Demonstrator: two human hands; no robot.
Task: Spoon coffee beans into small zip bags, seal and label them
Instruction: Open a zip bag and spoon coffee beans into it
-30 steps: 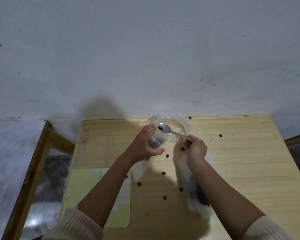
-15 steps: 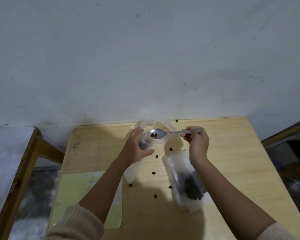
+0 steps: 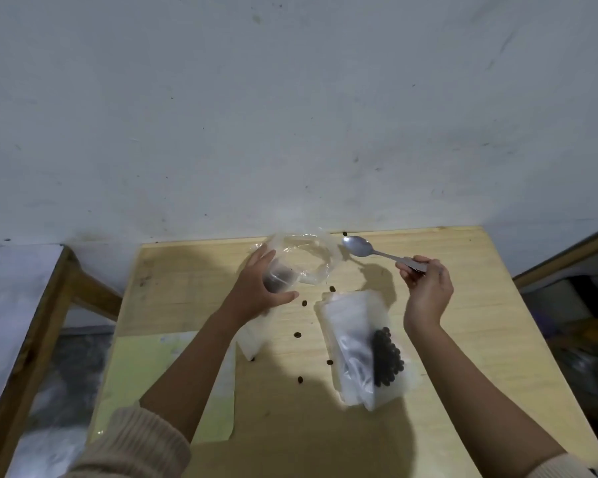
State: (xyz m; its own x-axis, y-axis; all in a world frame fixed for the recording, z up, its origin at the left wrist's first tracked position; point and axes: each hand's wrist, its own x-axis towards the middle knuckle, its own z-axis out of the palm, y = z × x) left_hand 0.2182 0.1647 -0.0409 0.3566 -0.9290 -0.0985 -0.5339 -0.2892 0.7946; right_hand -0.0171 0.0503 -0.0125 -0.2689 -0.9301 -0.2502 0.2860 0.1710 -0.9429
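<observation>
Left hand (image 3: pixel 256 291) grip wrapped round small zip bag (image 3: pixel 279 279) of beans, frame centre; right hand (image 3: pixel 427 288) grip pinched on spoon (image 3: pixel 377 250) handle — bowl empty, right of bag; filled bag (image 3: pixel 363 346) flat on counter (image 3: pixel 480 322) below; loose beans (image 3: pixel 297 335) scattered between.

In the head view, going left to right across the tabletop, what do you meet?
Pale green sheet → left hand around a small clear cup of beans → loose bean → zip bag holding beans → right hand gripping the spoon handle.
</observation>
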